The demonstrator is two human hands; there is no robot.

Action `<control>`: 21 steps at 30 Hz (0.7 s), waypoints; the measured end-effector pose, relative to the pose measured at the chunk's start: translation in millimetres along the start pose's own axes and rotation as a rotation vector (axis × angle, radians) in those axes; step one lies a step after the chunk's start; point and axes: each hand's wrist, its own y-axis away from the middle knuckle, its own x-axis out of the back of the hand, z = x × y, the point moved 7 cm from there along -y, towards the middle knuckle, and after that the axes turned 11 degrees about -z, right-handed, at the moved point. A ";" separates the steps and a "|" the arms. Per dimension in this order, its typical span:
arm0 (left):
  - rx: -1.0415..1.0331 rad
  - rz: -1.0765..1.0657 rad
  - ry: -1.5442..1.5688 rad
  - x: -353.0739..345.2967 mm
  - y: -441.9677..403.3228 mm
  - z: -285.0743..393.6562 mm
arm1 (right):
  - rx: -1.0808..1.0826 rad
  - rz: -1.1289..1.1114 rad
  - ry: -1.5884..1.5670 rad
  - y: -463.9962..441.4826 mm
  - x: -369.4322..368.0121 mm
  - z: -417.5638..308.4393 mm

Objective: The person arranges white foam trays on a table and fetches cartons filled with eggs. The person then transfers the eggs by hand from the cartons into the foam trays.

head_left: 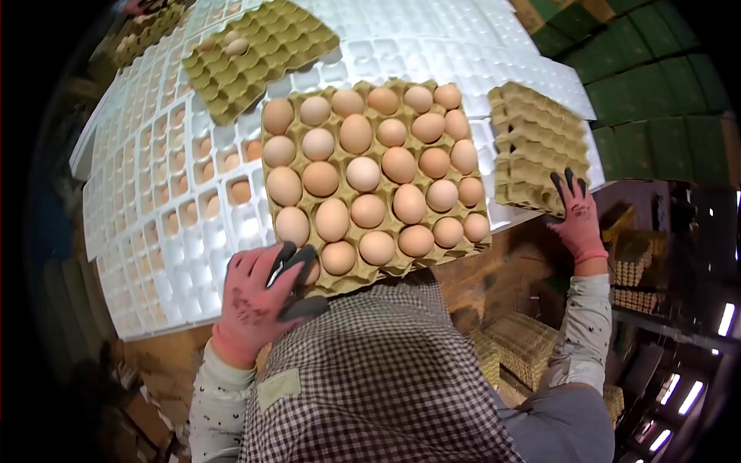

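Observation:
A moulded pulp egg tray point(351, 288) filled with several brown eggs point(398, 164) lies in front of my body. At its near left corner, my left hand point(266, 293), in a pink glove with dark fingertips, has its fingers and thumb closed around the tray's edge, partly covering a corner egg point(311, 272). To the right, my gloved right hand point(576, 216) grips the near edge of an empty egg tray point(536, 147), fingers on top and thumb low at the side. Whether several trays are nested there, I cannot tell.
White plastic trays point(432, 48) cover the work surface, with eggs in many left-hand cells. Another pulp tray point(266, 54) holds a few eggs at the back. Green boxes point(644, 85) are stacked at right. Pulp tray stacks point(521, 347) stand below the near edge.

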 end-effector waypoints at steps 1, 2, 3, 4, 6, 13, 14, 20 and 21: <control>0.050 0.053 -0.068 -4.9 -6.5 6.6 | 0.178 0.113 -0.224 -3.2 21.1 -21.2; 0.096 0.079 -0.050 -3.9 -9.9 6.1 | 0.312 0.098 -0.532 1.2 45.6 -52.0; 0.142 0.109 -0.032 -2.9 -11.9 4.7 | 0.398 -0.054 -0.681 11.7 65.6 -82.1; 0.176 0.108 0.048 -0.6 -10.3 -0.1 | 0.532 -0.063 -0.530 17.0 69.3 -111.5; 0.308 0.211 0.636 -3.0 -0.1 -18.1 | 0.663 0.008 -0.293 25.1 51.1 -141.0; 0.340 0.041 0.186 4.4 -37.5 29.2 | 0.325 -0.283 -1.977 6.8 -15.2 -83.3; 0.353 0.034 0.086 -0.8 -40.5 36.9 | 0.420 -0.340 -1.748 8.6 -5.2 -94.0; 0.209 0.244 -0.005 11.5 -35.9 52.6 | 0.624 0.144 -0.373 30.2 55.8 -173.0; 0.232 0.226 -0.042 8.8 -41.7 54.8 | 0.596 0.094 -0.428 27.2 59.9 -171.1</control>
